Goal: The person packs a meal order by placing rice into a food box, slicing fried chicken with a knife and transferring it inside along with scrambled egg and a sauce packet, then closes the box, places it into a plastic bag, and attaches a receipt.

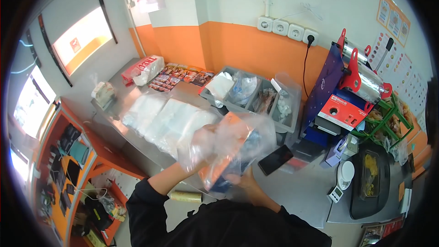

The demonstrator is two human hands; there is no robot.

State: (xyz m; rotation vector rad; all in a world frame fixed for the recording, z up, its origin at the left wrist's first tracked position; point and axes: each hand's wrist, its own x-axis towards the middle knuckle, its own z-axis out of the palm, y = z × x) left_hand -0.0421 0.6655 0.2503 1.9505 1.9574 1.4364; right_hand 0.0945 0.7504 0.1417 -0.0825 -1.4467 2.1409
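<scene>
A blurred clear plastic bag [258, 130] is in front of my chest, around or against an orange and dark-blue packet [224, 151] that stands tilted. My left hand [205, 139] is closed on the bag at its left side, partly veiled by the film. Low on the packet, my right hand [245, 179] grips its edge, its fingers partly hidden. Just beyond my left hand lie stacks of white items in clear plastic wrapping [167, 119]. A black phone [275, 160] rests on the steel table [302, 192] to the right of the packet.
Behind the bag stands a grey divided bin [283, 126] with bags and small items. A blue machine with metal rollers [320, 96] is at the right, near a white scale [345, 176] and a black tray [370, 183]. An orange shelf [109, 155] stands left.
</scene>
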